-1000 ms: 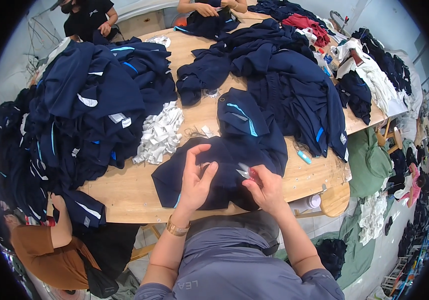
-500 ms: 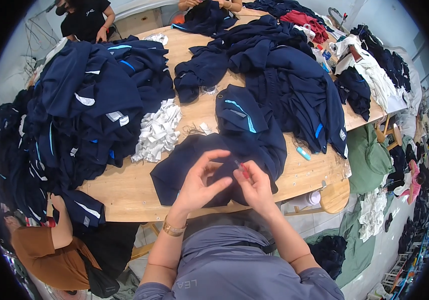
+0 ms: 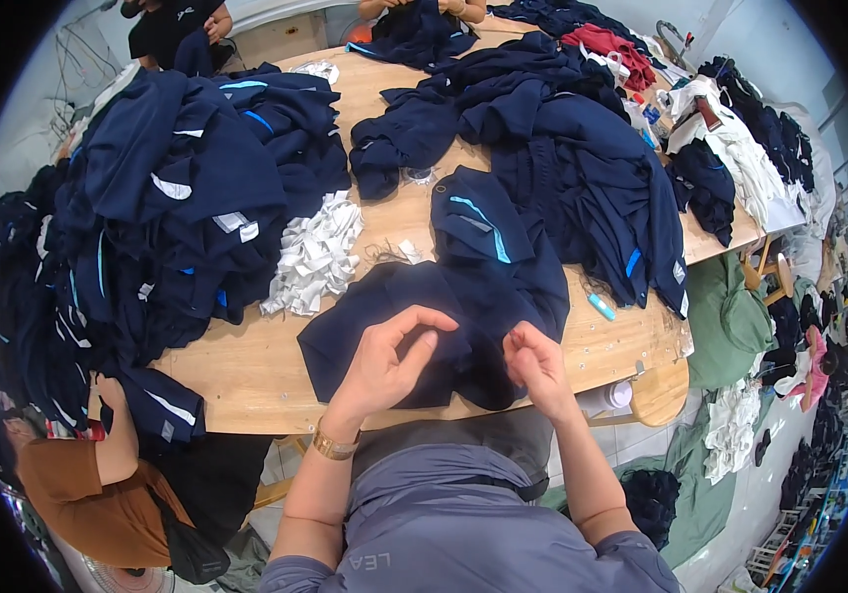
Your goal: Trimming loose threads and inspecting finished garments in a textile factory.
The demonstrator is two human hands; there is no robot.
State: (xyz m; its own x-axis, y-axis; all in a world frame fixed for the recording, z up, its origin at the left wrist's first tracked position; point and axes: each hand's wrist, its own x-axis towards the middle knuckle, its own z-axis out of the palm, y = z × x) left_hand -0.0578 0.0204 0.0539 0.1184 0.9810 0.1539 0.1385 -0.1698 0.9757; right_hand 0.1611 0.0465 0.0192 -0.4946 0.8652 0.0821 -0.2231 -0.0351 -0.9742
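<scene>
A navy garment (image 3: 374, 316) with a light-blue trim strip lies on the table right in front of me. Above its near part is my left hand (image 3: 389, 361), fingers curved and thumb apart from the forefinger, with nothing visible in it. To its right, my right hand (image 3: 537, 371) is closed, its fingers curled in toward the palm; whatever it holds is hidden. The two hands are apart, over the same garment.
Navy garments form a big heap (image 3: 187, 188) at left and another pile (image 3: 582, 178) at right on the wooden table (image 3: 246, 381). White fabric pieces (image 3: 315, 252) lie beside the left heap. A light-blue capped tube (image 3: 601, 306) sits near the right edge. Co-workers are around the table.
My right hand has moved right, away from the left, and curled closed; the small red-handled tool seen in its fingers is out of sight. My left hand's thumb and forefinger are nearer each other.
</scene>
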